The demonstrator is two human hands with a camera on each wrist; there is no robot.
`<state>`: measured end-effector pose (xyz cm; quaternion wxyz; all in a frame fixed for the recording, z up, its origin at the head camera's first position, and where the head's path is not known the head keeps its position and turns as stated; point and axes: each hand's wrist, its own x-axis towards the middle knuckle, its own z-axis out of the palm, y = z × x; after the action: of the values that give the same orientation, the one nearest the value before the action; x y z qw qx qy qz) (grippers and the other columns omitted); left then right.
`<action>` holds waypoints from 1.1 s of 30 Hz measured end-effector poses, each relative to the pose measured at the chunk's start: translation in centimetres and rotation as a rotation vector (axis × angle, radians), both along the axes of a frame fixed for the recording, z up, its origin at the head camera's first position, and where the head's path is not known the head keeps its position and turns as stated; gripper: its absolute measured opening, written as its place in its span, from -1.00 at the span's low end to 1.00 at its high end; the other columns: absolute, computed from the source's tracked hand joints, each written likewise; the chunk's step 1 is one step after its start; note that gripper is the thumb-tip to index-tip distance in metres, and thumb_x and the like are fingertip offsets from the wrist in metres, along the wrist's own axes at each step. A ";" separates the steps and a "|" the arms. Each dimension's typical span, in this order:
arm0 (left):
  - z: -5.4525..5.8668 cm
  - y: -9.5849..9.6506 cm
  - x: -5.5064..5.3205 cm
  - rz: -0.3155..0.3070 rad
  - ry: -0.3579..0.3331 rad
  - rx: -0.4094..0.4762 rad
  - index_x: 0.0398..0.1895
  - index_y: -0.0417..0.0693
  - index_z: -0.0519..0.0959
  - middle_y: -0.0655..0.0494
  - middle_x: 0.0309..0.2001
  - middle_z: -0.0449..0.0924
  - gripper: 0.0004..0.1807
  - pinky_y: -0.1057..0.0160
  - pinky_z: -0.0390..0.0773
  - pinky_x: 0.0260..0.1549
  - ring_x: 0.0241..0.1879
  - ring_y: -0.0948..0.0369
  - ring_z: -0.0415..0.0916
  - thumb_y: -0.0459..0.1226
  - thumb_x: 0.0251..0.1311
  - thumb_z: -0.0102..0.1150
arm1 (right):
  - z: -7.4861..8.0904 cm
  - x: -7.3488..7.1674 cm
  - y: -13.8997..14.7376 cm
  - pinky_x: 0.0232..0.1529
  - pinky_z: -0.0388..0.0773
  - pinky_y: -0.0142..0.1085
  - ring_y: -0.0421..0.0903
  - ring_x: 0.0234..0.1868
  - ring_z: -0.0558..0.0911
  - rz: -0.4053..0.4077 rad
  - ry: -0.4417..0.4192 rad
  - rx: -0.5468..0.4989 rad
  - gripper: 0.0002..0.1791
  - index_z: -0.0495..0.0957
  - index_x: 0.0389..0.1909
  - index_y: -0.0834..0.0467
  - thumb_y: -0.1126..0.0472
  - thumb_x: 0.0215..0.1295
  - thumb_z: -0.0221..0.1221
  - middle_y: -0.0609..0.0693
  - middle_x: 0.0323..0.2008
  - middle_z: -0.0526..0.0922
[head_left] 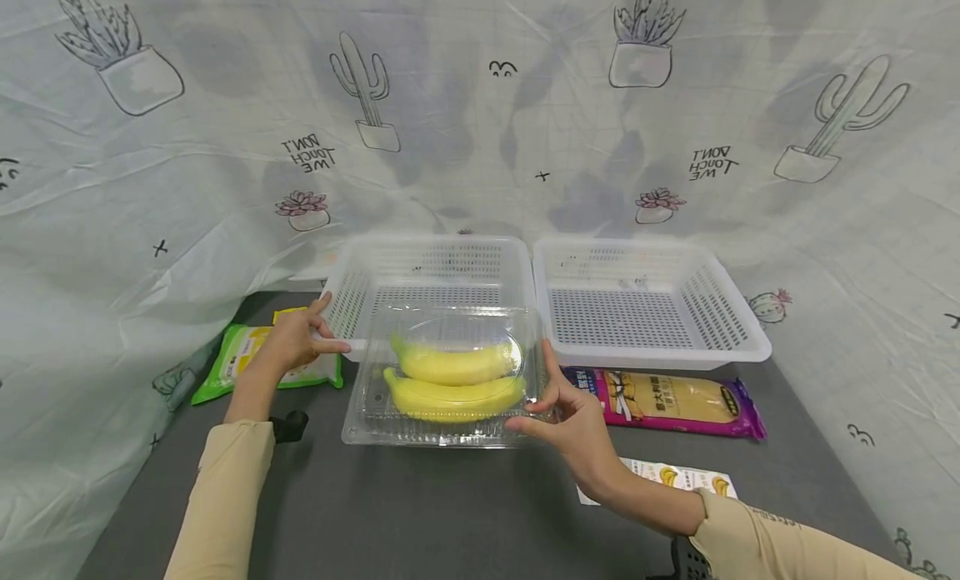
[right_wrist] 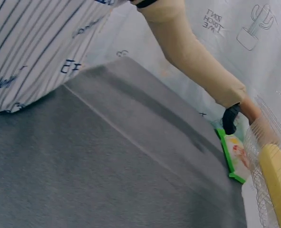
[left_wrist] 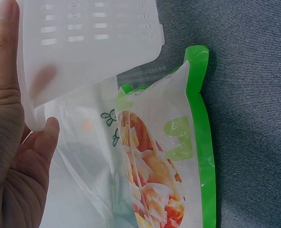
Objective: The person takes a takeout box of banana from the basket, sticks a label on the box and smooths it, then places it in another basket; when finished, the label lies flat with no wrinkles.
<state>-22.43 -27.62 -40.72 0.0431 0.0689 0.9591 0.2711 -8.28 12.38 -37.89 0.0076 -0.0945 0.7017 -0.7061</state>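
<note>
My right hand [head_left: 581,434] pinches the right edge of a clear plastic clamshell box [head_left: 442,437]. Inside it lie two yellow bananas [head_left: 453,398], side by side. The box overlaps the front of the left white basket [head_left: 431,245] in the head view. At that basket's front left corner, my left hand [head_left: 288,342] grips the rim; a fingertip shows through the basket wall [left_wrist: 92,42] in the left wrist view. Just beside this hand lies a green and white food bag [left_wrist: 154,166]. The right wrist view catches only part of the box and a banana [right_wrist: 276,175].
A second white basket [head_left: 645,355] stands to the right. In front of it lies a purple pack of pasta [head_left: 675,401]. A sheet of banana stickers [head_left: 682,477] is partly behind my right forearm. Patterned white cloth [head_left: 480,147] surrounds the grey table [head_left: 420,513].
</note>
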 end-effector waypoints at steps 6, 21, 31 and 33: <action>0.0 -0.1 0.2 -0.006 0.011 -0.007 -0.53 -0.16 0.60 -0.12 0.49 -0.09 -0.64 0.29 0.20 -0.76 -0.44 -0.15 0.51 -0.06 -0.09 0.48 | -1.8 1.0 0.0 -0.38 0.33 -0.56 0.08 0.47 -0.03 -0.011 0.083 0.024 -0.77 0.50 -0.54 0.34 0.46 -0.06 0.42 0.08 0.47 0.03; 0.0 -0.3 -0.1 -0.002 -0.010 0.000 -0.51 -0.16 0.60 -0.07 0.50 -0.13 -0.60 0.29 0.20 -0.76 -0.19 -0.13 0.55 -0.01 -0.11 0.48 | -6.8 2.7 -0.3 0.11 0.29 -0.62 0.20 0.45 -0.06 -0.028 0.071 0.005 -0.74 0.47 -0.59 0.30 0.52 -0.10 0.40 0.14 0.46 0.03; 0.1 -0.2 0.0 -0.006 -0.014 0.014 -0.49 -0.16 0.61 -0.06 0.50 -0.13 -0.61 0.30 0.18 -0.75 -0.29 -0.12 0.53 -0.02 -0.10 0.47 | -9.2 2.4 -0.4 0.22 0.22 -0.58 0.18 0.45 -0.03 -0.014 0.041 -0.023 -0.74 0.47 -0.58 0.34 0.53 -0.13 0.41 0.16 0.45 0.05; 0.0 -0.1 0.1 -0.005 -0.007 0.014 -0.49 -0.16 0.61 -0.07 0.50 -0.12 -0.63 0.30 0.19 -0.75 -0.57 -0.01 0.45 -0.04 -0.09 0.47 | -9.7 2.3 -0.5 0.21 0.22 -0.58 0.18 0.45 -0.03 -0.012 0.030 -0.025 -0.75 0.48 -0.57 0.34 0.53 -0.13 0.41 0.16 0.45 0.05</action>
<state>-22.34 -27.70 -40.72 0.0467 0.0708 0.9569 0.2779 -5.96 11.88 -47.61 -0.0084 -0.1008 0.6936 -0.7133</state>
